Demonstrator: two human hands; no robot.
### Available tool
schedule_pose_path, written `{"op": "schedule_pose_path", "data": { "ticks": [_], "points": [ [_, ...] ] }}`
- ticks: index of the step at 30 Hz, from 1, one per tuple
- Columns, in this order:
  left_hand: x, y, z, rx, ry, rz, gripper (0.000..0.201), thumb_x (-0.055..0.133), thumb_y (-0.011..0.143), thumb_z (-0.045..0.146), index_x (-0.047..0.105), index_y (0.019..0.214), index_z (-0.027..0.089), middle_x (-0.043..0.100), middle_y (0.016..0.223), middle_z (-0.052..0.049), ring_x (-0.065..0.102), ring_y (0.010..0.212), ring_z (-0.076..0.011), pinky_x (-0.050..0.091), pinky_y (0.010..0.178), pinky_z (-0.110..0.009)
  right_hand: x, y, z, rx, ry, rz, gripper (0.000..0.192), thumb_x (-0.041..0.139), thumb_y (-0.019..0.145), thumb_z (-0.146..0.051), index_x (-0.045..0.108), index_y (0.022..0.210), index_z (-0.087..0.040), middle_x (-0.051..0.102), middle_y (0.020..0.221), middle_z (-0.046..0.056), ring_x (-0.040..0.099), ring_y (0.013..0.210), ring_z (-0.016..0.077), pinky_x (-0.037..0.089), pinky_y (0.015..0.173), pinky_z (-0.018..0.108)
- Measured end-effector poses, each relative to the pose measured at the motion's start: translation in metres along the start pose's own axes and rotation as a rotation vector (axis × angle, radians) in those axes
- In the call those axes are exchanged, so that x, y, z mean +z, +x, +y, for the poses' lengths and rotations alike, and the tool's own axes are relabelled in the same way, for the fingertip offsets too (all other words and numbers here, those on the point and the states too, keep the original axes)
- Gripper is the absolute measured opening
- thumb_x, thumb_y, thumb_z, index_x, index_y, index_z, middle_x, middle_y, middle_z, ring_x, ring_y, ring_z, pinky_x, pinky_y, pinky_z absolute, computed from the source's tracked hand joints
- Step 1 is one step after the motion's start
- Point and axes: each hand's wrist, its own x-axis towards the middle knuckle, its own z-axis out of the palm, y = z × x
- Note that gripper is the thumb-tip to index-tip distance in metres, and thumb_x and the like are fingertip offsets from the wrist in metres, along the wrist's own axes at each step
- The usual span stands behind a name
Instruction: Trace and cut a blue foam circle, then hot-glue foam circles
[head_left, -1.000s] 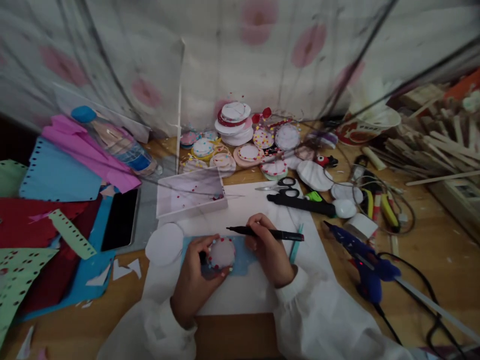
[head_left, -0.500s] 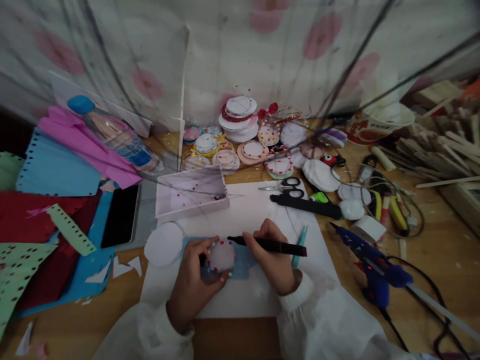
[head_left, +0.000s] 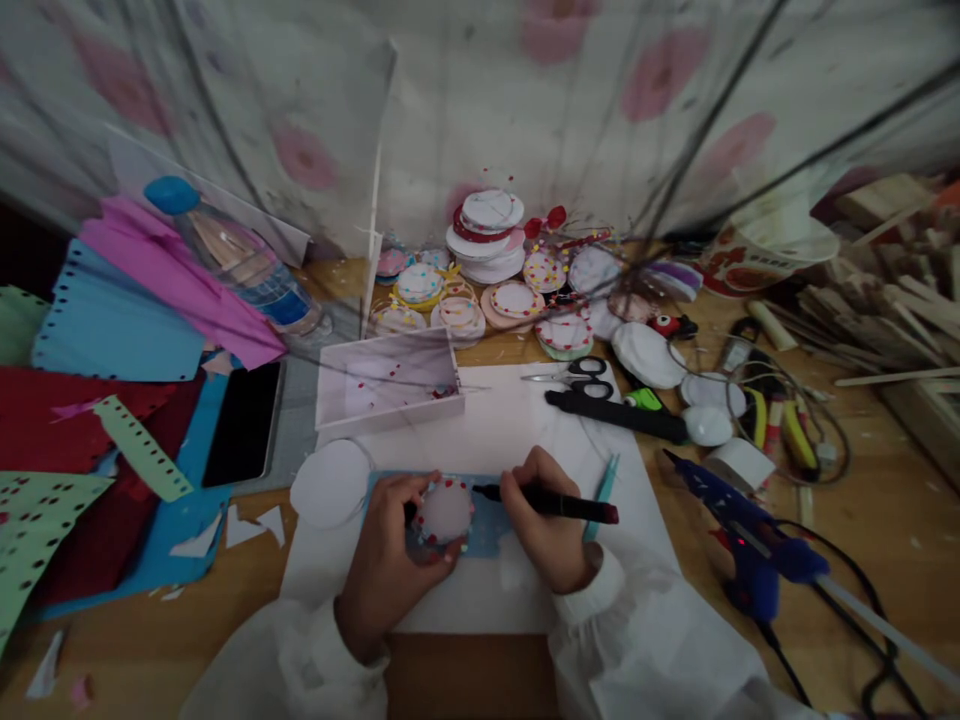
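My left hand (head_left: 394, 555) grips a small round paper piece (head_left: 444, 511) by its edges; it is pale on top and ringed with red and light-coloured dots. Between the thumb and fingers of my right hand (head_left: 546, 530) is a black marker pen (head_left: 568, 503). The pen's dark tip points left and sits close to the round piece's upper right edge; whether it touches I cannot tell. Beneath both hands a blue sheet (head_left: 489, 530) lies on white paper (head_left: 495, 605). Teal tweezers (head_left: 604, 490) rest beside my right hand. White paper discs (head_left: 330, 484) lie left of my left hand.
Behind the hands stand a shallow box (head_left: 390, 415) with red bits, scissors (head_left: 589, 377), a black tube (head_left: 611, 416) and several decorated discs (head_left: 514, 300). A glue gun (head_left: 750, 545) with cord lies right. Left are a phone (head_left: 244, 424), coloured paper (head_left: 120, 325) and a bottle (head_left: 247, 265).
The pen tip has shifted slightly right and down, away from the round piece's top edge, as my right hand moved. My left hand still holds the piece. The whole view has shifted a little.
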Motion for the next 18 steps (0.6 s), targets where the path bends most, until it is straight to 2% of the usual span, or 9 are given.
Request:
{"op": "schedule_pose_path", "data": {
  "ticks": [8, 14, 18],
  "points": [
    [-0.0005, -0.0012, -0.0002, -0.012, -0.009, 0.005, 0.063, 0.072, 0.063, 0.013, 0.042, 0.117, 0.022, 0.052, 0.103, -0.009, 0.053, 0.092, -0.0240, 0.049, 0.076, -0.039, -0.0007, -0.0008, -0.0068, -0.041, -0.085, -0.081, 0.028, 0.055, 0.079, -0.022, 0.033, 0.060, -0.022, 0.034, 0.053, -0.007, 0.032, 0.049, 0.0092, 0.027, 0.046, 0.024],
    [0.0001, 0.0007, 0.0004, -0.002, 0.005, 0.003, 0.060, 0.072, 0.063, 0.014, 0.044, 0.116, 0.020, 0.051, 0.102, -0.009, 0.052, 0.094, -0.0246, 0.049, 0.075, -0.039, -0.0048, -0.0023, -0.0095, -0.061, -0.106, -0.188, 0.028, 0.054, 0.078, -0.020, 0.032, 0.061, -0.022, 0.033, 0.054, -0.007, 0.032, 0.048, 0.0084, 0.026, 0.045, 0.023],
    [-0.0005, 0.0008, 0.0006, 0.015, 0.005, 0.011, 0.058, 0.072, 0.063, 0.014, 0.044, 0.113, 0.020, 0.052, 0.102, -0.009, 0.052, 0.093, -0.0248, 0.049, 0.075, -0.039, -0.0067, -0.0025, -0.0107, -0.130, -0.137, -0.181, 0.028, 0.054, 0.078, -0.019, 0.032, 0.060, -0.022, 0.035, 0.054, -0.006, 0.032, 0.048, 0.0084, 0.027, 0.046, 0.023]
  ]
}}
